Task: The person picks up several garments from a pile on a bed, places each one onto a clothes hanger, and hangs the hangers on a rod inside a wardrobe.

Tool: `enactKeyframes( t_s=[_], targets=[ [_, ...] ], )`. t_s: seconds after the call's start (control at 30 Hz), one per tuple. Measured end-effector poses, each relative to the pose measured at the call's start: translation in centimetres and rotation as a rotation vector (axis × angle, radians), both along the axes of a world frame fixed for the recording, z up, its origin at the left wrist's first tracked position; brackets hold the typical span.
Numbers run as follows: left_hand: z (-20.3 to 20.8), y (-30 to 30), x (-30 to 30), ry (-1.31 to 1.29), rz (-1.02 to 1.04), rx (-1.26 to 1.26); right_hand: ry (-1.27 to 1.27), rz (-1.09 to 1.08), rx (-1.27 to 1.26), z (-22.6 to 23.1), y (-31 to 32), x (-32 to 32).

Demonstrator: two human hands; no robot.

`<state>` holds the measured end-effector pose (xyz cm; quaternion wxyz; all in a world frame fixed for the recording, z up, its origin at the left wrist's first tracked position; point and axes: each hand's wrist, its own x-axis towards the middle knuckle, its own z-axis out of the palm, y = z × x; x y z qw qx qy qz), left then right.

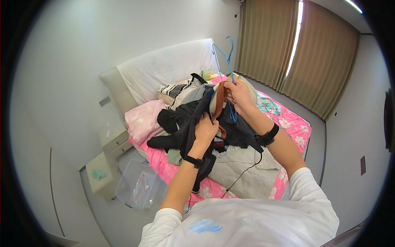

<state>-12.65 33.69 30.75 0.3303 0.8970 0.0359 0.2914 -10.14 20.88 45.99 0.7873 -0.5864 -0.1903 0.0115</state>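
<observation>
My right hand [240, 95] is closed around a blue hanger [228, 60] and the edge of a garment. The hanger's hook points up past my fingers, and its lower end shows below my wrist. A dark garment [197, 123] with a brown and beige ribbed edge [219, 101] hangs between my hands over the bed. My left hand [207, 128] is lower and to the left, its fingers curled on the dark cloth beside the ribbed edge. Part of the hanger is hidden by the cloth and my right hand.
Under the garment, a bed with a pink floral sheet [298, 131] carries piled clothes, a pink pillow-like bundle [145, 117] and a grey-beige quilted pad [247, 168]. A clear plastic bin [123, 187] with hangers stands on the floor at left, near a cream nightstand [101, 189]. Curtains [329, 53] hang far right.
</observation>
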Motion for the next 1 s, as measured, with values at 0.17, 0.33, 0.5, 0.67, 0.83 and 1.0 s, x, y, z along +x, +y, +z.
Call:
enactKeyframes(
  t_s=[0.17,0.33,0.5,0.67,0.83,1.0],
  targets=[
    [-0.7,-3.7,0.0,0.047,-0.070,-0.029,0.023,-0.035,-0.013,0.5,-3.2,2.2],
    [-8.2,-2.1,1.7,0.266,-0.403,-0.078,0.060,-0.020,-0.003,0.7,-4.5,3.6],
    [-1.4,8.2,2.4,-0.021,-0.241,-0.056,0.067,-0.118,-0.307,-1.3,-16.7,8.5],
    [6.7,11.6,4.5,-0.210,-0.079,-0.027,0.012,-0.141,-0.570,-4.9,-17.2,7.8],
    [6.7,8.3,6.2,0.076,-0.239,0.164,0.092,-0.148,-0.782,-9.0,-19.7,5.0],
    [0.9,5.7,7.4,0.285,-0.208,0.251,-0.054,-0.063,-0.918,-11.3,-23.5,-3.8]
  ],
)
